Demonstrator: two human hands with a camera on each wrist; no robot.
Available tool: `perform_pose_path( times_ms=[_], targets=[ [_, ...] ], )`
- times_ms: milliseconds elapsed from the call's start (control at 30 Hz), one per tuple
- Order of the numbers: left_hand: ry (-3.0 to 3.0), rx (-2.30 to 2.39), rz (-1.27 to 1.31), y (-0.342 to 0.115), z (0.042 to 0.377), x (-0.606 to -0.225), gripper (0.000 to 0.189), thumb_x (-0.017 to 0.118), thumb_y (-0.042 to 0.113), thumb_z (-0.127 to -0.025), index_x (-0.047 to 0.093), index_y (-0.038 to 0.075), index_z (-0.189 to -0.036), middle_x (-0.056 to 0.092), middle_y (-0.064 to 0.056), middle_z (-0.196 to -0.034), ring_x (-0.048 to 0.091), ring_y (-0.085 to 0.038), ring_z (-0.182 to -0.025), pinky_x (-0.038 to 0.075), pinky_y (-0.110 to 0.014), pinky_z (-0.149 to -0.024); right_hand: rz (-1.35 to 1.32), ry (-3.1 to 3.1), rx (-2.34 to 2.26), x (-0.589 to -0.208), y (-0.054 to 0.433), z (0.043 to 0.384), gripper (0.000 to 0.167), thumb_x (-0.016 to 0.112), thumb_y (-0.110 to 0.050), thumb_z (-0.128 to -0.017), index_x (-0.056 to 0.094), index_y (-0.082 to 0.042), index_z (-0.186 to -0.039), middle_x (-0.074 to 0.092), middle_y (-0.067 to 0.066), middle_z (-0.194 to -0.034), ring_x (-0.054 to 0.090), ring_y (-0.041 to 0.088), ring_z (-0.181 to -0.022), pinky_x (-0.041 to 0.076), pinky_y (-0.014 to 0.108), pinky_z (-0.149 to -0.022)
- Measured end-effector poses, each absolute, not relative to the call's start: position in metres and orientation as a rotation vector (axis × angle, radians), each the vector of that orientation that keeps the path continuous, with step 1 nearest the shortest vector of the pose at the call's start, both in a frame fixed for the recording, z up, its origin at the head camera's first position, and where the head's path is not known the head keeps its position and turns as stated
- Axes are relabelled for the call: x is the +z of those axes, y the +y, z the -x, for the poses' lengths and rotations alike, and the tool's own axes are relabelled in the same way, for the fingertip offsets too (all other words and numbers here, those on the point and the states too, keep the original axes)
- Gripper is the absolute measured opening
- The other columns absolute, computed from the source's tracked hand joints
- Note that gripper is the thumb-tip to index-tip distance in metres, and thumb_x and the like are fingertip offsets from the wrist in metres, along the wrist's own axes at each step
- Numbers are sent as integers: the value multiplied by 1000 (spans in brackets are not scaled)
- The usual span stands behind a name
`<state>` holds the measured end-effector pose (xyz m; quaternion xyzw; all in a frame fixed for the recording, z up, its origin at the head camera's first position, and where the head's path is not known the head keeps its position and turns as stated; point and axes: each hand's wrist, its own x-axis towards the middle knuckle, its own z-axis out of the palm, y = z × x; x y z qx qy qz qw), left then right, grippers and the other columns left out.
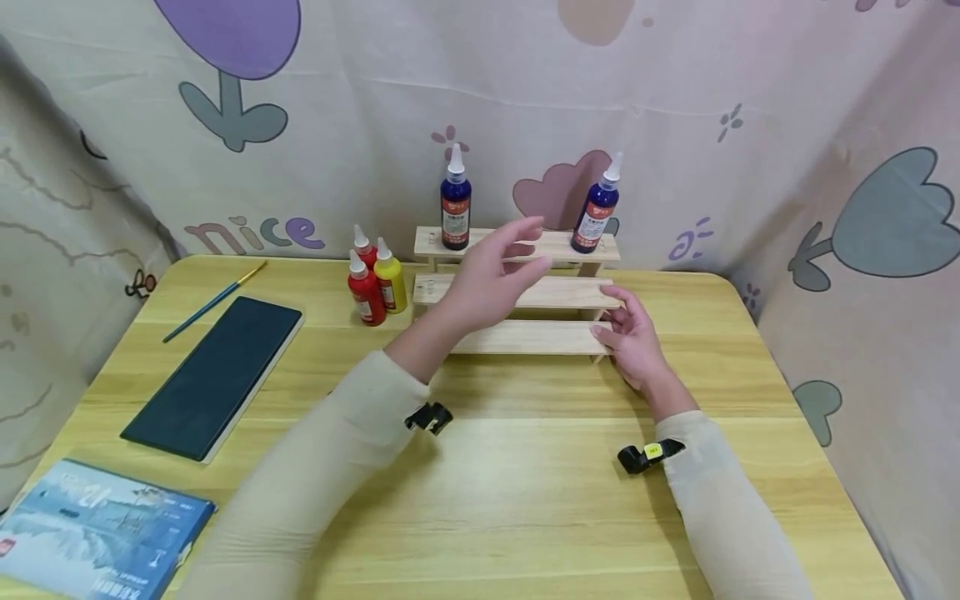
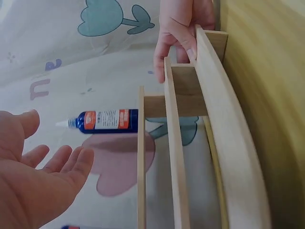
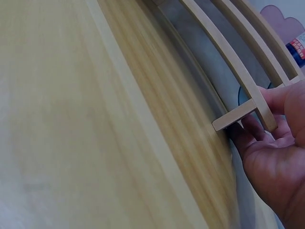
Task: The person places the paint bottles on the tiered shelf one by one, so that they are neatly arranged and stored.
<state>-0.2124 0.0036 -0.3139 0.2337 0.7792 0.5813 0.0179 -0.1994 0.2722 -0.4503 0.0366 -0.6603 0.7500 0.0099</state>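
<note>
A three-step wooden display rack (image 1: 540, 337) stands on the table. At its right end my right hand (image 1: 637, 346) grips it, with the thumb (image 3: 272, 99) over the lowest step and the other fingers curled behind. My left hand (image 1: 491, 279) is raised in front of the rack, fingers spread and nothing in them; the left wrist view shows its open palm (image 2: 43, 176). Two dark blue bottles with white nozzle tips are on the top step: an upright left bottle (image 1: 455, 212) and a right bottle (image 1: 596, 208), which looks slightly tilted in the head view.
Left of the rack are two red bottles (image 1: 366, 292) and a yellow bottle (image 1: 391, 279). Further left lie a blue paintbrush (image 1: 213, 302), a dark flat pad (image 1: 213, 379) and a blue printed pack (image 1: 101, 529). A patterned curtain (image 1: 375, 100) hangs behind the table.
</note>
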Motion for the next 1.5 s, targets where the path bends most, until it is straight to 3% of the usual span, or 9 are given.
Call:
perform_pose_path(
  times_ms=[367,600,800,1000,1200,1500],
  targets=[
    [2432,1994,-550,-51,192,-315,47,67,18,-98,53,17,-143,56,-3,-136,55,-15,-121,46,-28,-99,-153,-2017,2373,-451,272,197,68,53,26,-88,49,-14,-142,58,10,-121,53,27,-109,56,27,-79],
    [2569,1933,-306,-100,186,-322,53,68,21,-97,49,21,-146,54,3,-137,52,-12,-125,44,-28,-102,-180,-2004,2378,-453,273,198,67,52,26,-88,49,-13,-142,59,10,-120,54,24,-106,57,27,-76],
    [2745,1844,-145,-141,183,-327,55,67,21,-98,46,19,-149,53,-1,-140,49,-17,-129,42,-34,-105,-165,-2018,2370,-452,272,197,67,52,26,-87,50,-14,-141,59,9,-122,54,24,-108,56,27,-78],
    [2805,1810,-20,-171,190,-340,54,64,20,-100,44,18,-150,52,-2,-142,47,-17,-131,41,-33,-106,-164,-2014,2367,-454,273,198,68,52,27,-87,50,-14,-141,59,9,-120,54,24,-106,56,27,-78],
    [2807,1727,-9,-184,205,-358,48,64,18,-100,49,8,-144,54,-9,-140,49,-26,-129,42,-41,-106,-158,-2022,2369,-455,274,198,67,52,26,-88,50,-15,-141,59,10,-119,53,27,-108,56,27,-77],
    [2754,1595,-30,-187,221,-376,45,59,21,-103,50,4,-144,51,-18,-140,47,-37,-130,42,-50,-104,-160,-2012,2376,-453,274,198,67,52,26,-87,50,-14,-141,58,10,-120,53,25,-108,57,28,-78]
  ],
)
